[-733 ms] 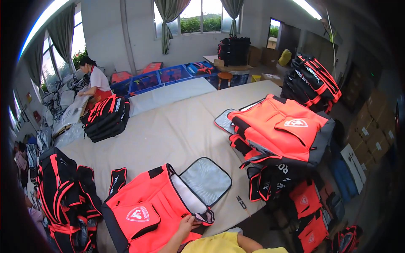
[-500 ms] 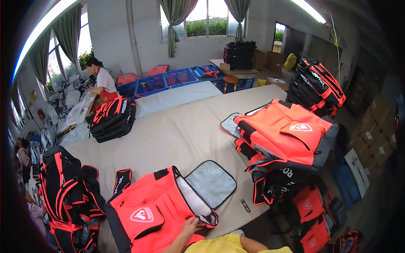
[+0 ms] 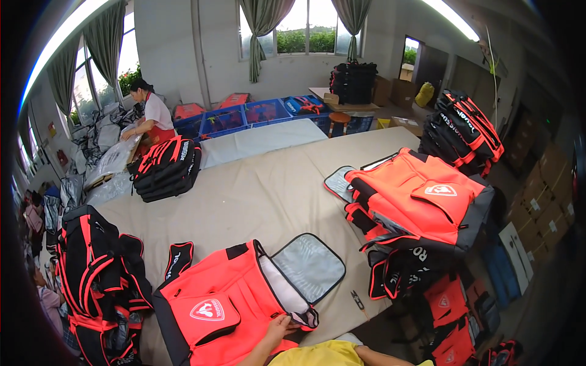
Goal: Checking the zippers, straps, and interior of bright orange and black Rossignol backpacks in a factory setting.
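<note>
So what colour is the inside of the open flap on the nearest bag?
Grey lining, black-edged; head view.

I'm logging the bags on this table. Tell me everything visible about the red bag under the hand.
The red bag lies flat on the beige table's near edge. Red fabric with black trim, a white shield emblem on a front pocket. Its grey-lined lid flap is folded open to the right, showing a pale interior. One hand rests on its lower edge by the opening. A black strap piece lies at its left.

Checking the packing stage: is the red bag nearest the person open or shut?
Open. The red bag's flap is folded back flat on the table, its grey lining showing, and the left hand rests at the opening.
</note>
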{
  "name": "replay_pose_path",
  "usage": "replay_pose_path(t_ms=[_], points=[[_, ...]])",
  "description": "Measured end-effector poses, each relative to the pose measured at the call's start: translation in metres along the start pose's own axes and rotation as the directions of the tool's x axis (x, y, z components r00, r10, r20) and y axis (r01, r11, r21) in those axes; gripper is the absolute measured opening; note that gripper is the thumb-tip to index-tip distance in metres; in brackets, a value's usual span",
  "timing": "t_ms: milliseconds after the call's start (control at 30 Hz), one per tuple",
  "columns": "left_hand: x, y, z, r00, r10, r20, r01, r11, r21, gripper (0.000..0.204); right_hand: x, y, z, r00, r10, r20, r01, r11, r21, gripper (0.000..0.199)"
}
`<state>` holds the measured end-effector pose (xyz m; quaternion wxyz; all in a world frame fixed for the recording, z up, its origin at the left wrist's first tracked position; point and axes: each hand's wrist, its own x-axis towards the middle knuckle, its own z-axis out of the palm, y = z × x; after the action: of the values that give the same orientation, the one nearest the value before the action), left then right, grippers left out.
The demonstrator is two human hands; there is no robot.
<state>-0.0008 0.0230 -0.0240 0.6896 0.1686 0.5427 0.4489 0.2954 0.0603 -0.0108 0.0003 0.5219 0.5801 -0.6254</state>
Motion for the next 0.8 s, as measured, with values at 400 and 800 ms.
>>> replay_pose_path(t_ms=[400,800], points=[[0.003,-0.002,0.0,1.0,-0.004,0.004,0.004,1.0,0.022,0.026,-0.017,0.011,0.003,0.999,0.022,-0.024,-0.021,1.0,0.009,0.06],[0.0,0.001,0.004,1.0,0.0,0.006,0.0,1.0,0.013,0.026,-0.029,0.024,0.002,0.998,0.044,-0.04,-0.044,0.999,0.009,0.061]])
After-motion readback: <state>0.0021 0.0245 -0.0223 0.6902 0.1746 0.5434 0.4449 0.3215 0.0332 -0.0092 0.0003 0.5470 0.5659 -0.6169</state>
